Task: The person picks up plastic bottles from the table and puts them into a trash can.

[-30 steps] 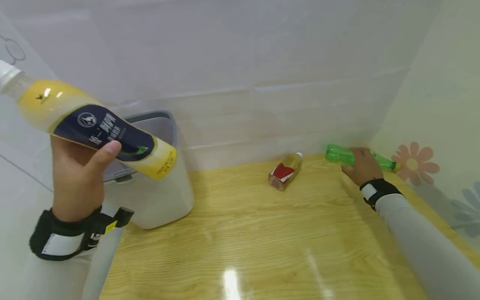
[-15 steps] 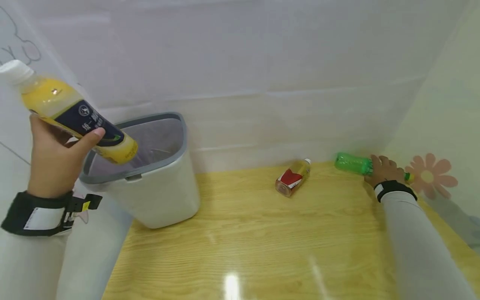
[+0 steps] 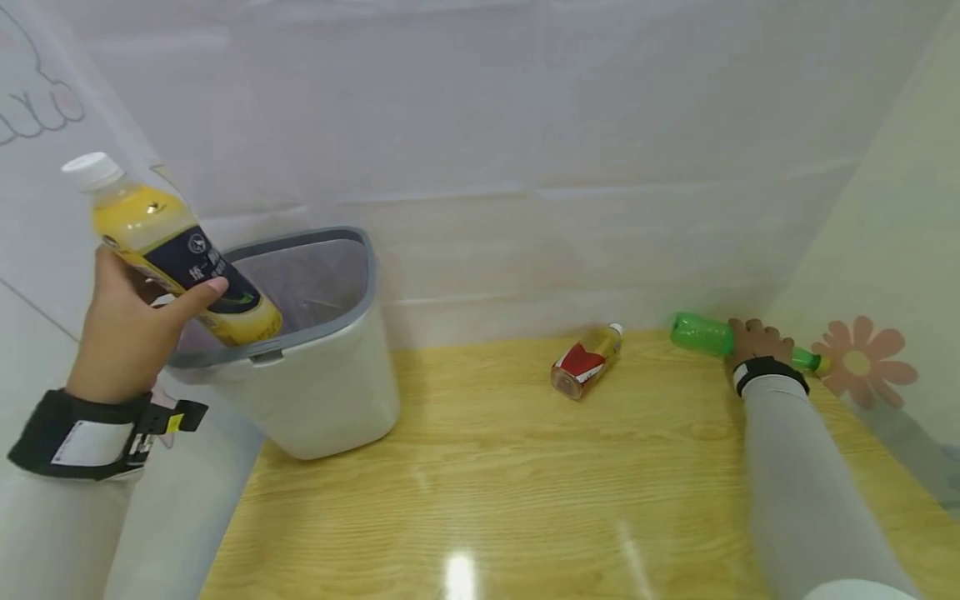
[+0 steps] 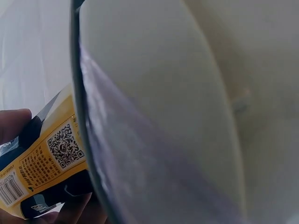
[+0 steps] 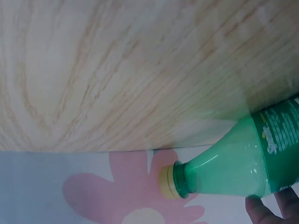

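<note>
My left hand (image 3: 123,342) grips a yellow drink bottle (image 3: 183,258) with a white cap and dark blue label. The bottle tilts, cap up to the left, its base over the mouth of the white bin (image 3: 333,392). In the left wrist view the bottle's printed side (image 4: 51,158) shows beside the bin's grey rim (image 4: 79,98). At the far right, my right hand (image 3: 759,343) holds a green bottle (image 3: 699,333) lying on its side on the table. In the right wrist view, fingertips (image 5: 259,212) curl at the bottle's far side, near its yellow cap (image 5: 167,182).
A small bottle with a red label (image 3: 583,362) lies on the wooden table (image 3: 480,467), between the bin and my right hand. A pale covered wall (image 3: 465,167) rises behind. On the right, a wall with a painted pink flower (image 3: 862,362) borders the table.
The yellow bottle has tipped more upright, its base now over the bin's mouth. My right hand stays at the green bottle. The head view has shifted slightly.
</note>
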{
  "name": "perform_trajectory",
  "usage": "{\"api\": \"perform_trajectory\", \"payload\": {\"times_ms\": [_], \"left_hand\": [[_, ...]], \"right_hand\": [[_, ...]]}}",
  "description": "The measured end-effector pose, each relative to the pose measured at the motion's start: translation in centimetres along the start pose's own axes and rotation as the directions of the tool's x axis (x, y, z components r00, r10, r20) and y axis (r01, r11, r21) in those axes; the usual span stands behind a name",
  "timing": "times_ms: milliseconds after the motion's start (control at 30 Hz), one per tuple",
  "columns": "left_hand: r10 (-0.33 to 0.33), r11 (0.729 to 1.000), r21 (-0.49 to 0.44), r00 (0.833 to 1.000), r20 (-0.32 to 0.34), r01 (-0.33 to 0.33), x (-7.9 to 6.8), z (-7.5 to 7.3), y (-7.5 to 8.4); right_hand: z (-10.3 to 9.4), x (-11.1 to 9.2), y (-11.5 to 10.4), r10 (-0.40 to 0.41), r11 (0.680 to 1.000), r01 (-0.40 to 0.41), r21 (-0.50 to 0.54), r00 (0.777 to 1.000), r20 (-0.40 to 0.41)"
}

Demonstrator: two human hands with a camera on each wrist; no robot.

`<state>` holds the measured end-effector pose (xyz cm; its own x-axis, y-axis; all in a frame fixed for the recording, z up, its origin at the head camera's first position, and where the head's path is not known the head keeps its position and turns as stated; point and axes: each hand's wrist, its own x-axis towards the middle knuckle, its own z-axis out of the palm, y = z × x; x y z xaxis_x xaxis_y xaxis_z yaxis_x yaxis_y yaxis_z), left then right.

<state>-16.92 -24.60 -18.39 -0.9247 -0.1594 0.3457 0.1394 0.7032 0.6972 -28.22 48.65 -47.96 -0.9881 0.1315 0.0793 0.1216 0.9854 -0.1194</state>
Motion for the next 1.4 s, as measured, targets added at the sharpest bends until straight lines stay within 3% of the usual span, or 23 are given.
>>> {"api": "perform_trajectory", "payload": {"times_ms": [233,400,600,700,767,833,900,1000,1100,1133,1200,1233,1400], "left_hand": [[-0.016,1.000,-0.002,1.000,0.011,0.016,0.0,0.2,0.0],[0.003,1.000,-0.015,0.999,0.043,-0.002,0.1,0.6,0.4],[0.045,0.999,-0.030,0.998,0.055,-0.043,0.1,0.9,0.6],[0.028,0.999,-0.024,0.999,0.045,-0.027,-0.3,1.1,0.9],[0.047,0.998,-0.028,0.999,-0.002,-0.047,-0.6,1.5,1.3],[0.084,0.994,-0.062,0.994,-0.066,-0.088,-1.3,2.2,2.0],[0.153,0.975,-0.143,0.979,-0.137,-0.173,-2.1,3.1,2.9],[0.279,0.883,-0.329,0.939,-0.202,-0.334,-3.7,4.5,4.2],[0.423,0.736,-0.495,0.884,-0.197,-0.462,-5.4,6.1,4.9],[0.460,0.702,-0.528,0.870,-0.178,-0.479,-6.0,6.7,5.0],[0.520,0.675,-0.543,0.844,-0.132,-0.500,-7.1,8.1,4.9],[0.538,0.667,-0.557,0.837,-0.100,-0.495,-7.6,9.0,4.8],[0.521,0.766,-0.500,0.846,0.113,-0.405,-10.1,13.7,3.5]], "right_hand": [[-0.3,-0.2,0.1,0.011,1.000,-0.012,-0.018,1.000,-0.018],[-0.4,-0.3,0.9,0.022,0.999,-0.021,0.030,0.999,-0.033],[-0.1,0.6,1.6,-0.022,0.992,0.047,0.120,0.980,-0.197],[-0.7,0.3,0.3,-0.073,0.978,0.123,0.169,0.958,-0.276],[-1.3,-0.4,-1.1,-0.106,0.963,0.176,0.206,0.944,-0.311],[-1.8,-1.4,-2.5,-0.128,0.944,0.219,0.245,0.932,-0.340],[-2.5,-2.5,-4.1,-0.141,0.918,0.257,0.303,0.923,-0.358],[-3.6,-4.5,-6.5,-0.151,0.874,0.299,0.382,0.916,-0.371],[-4.7,-7.0,-9.2,-0.164,0.839,0.330,0.432,0.912,-0.377],[-5.0,-7.8,-10.2,-0.168,0.827,0.337,0.451,0.912,-0.373],[-5.6,-9.6,-12.1,-0.183,0.797,0.354,0.489,0.913,-0.364],[-5.8,-10.4,-13.0,-0.193,0.774,0.366,0.517,0.914,-0.358],[-6.4,-14.1,-17.3,-0.259,0.628,0.410,0.661,0.912,-0.319]]}}
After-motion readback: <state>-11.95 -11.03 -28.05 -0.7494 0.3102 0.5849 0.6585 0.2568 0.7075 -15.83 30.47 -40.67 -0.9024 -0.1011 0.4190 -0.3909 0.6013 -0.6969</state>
